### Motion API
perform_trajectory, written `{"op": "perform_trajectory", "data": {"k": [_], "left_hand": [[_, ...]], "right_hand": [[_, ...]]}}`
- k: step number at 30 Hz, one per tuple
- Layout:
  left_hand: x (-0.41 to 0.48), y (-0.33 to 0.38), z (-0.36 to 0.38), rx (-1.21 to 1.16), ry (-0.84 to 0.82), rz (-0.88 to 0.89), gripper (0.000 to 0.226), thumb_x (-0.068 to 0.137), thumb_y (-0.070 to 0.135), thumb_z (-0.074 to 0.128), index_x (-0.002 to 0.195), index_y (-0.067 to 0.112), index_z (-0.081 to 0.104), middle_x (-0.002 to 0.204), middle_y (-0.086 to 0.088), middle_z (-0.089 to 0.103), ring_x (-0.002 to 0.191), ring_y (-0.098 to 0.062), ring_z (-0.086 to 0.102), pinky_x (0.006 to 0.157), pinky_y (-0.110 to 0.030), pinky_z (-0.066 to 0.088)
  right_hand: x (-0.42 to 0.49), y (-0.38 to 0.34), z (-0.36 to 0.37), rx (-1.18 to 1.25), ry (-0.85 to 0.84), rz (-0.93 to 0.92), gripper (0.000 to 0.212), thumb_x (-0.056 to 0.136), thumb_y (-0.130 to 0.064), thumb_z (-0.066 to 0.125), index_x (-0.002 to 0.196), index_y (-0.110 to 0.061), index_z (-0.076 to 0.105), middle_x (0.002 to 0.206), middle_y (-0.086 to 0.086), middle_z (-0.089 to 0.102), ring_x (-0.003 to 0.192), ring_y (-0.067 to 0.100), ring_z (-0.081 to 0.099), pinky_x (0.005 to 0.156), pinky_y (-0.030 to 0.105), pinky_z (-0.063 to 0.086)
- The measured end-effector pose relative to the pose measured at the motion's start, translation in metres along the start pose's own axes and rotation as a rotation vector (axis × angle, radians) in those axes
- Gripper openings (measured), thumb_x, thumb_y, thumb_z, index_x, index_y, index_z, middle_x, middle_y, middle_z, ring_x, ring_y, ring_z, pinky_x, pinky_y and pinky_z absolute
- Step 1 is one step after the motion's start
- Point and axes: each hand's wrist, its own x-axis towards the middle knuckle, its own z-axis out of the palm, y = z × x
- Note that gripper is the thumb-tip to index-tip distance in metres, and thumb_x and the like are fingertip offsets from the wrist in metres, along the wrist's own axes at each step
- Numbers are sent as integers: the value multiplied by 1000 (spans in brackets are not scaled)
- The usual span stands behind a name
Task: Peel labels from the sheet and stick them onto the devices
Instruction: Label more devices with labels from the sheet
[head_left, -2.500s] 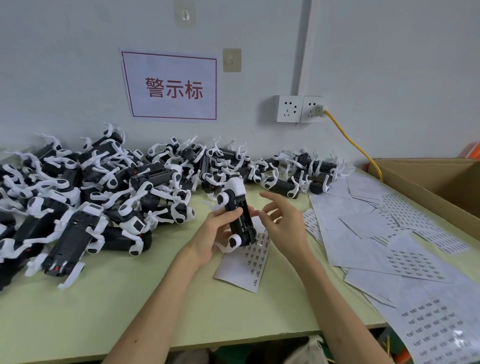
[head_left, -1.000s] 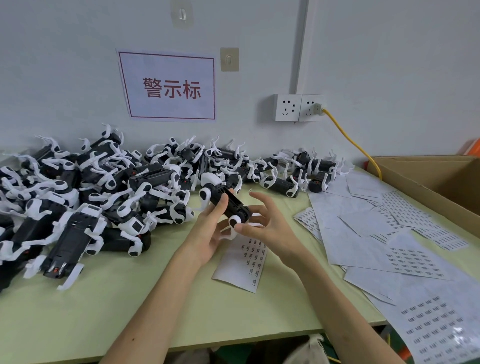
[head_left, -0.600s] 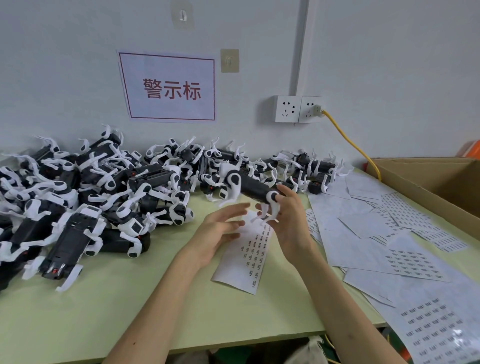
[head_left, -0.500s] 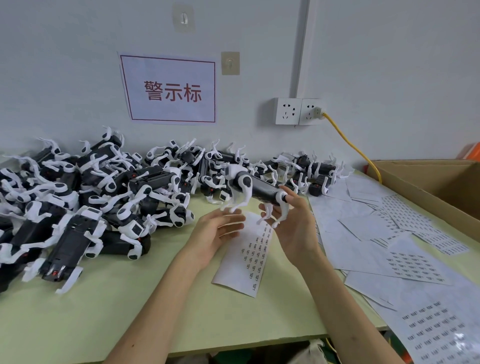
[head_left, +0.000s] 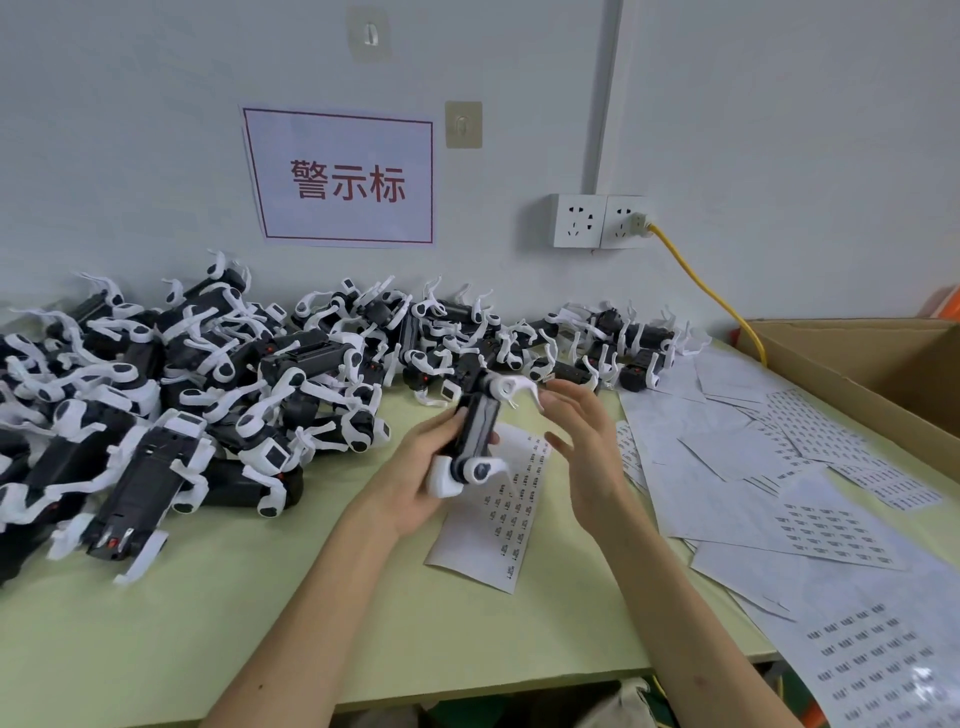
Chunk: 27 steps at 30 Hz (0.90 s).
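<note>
- left hand (head_left: 410, 488) has its fingers and thumb wrapped round the black body of one device (head_left: 475, 436), holding it up off the table, just above the label sheet (head_left: 493, 525)
- right hand (head_left: 584, 447) is loose and spread, fingers relaxed, just beside the device's far end; it holds nothing I can make out, and if there's a tiny label on a fingertip it's too small to tell
- the device's long axis runs from near to far: the chunky white end sits low against the left palm, the other end points up and away toward the wall, leaning a bit to the right
- my guess on handling: light, hard plastic, stiff body, a bit slick. The thin white legs (head_left: 511, 387) stick out at both ends and look like the bit that would flop or snap, so grab the black middle, not the legs
- labels look tiny and thin, so I'd lift one by a corner with a nail and keep it off the other fingers
- the sheet lies flat on the green table (head_left: 234, 613), right under both hands
- a big pile (head_left: 208, 384) of the same devices sits to the left and along the wall, more loose sheets (head_left: 753, 457) to the right, a cardboard box (head_left: 872, 374) beyond those
</note>
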Motion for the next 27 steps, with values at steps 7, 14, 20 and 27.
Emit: {"op": "perform_trajectory", "data": {"k": [7,14,20,27], "left_hand": [[6,-2,-5,61,189,79,31,106,33,47,108,12,70,87,-2,75,72,-12,67,71,-31,47],[2,-7,5,66,98,67,28,106,23,47,116,11,70,102,-10,76,87,-18,73,69,-27,59],[2,-9,8,54,50,77,33,100,24,53,129,12,65,120,-16,72,101,-25,71,78,-34,59],[2,-12,9,34,9,73,36,98,23,56,132,14,63,120,-12,72,96,-19,72,76,-30,58]], "right_hand": [[0,-4,-1,28,-154,17,13,96,-10,64,85,-16,68,83,5,69,70,14,61,68,26,46],[-5,-1,7,-169,-197,-74,18,101,-11,60,84,-17,65,81,-2,73,73,10,61,69,20,46],[-6,3,10,-230,-194,-133,18,105,-14,55,88,-15,63,78,-8,70,73,8,62,67,19,48],[-7,5,11,-281,-166,-195,18,107,-15,51,93,-7,59,73,-12,64,69,6,59,63,16,47]]}}
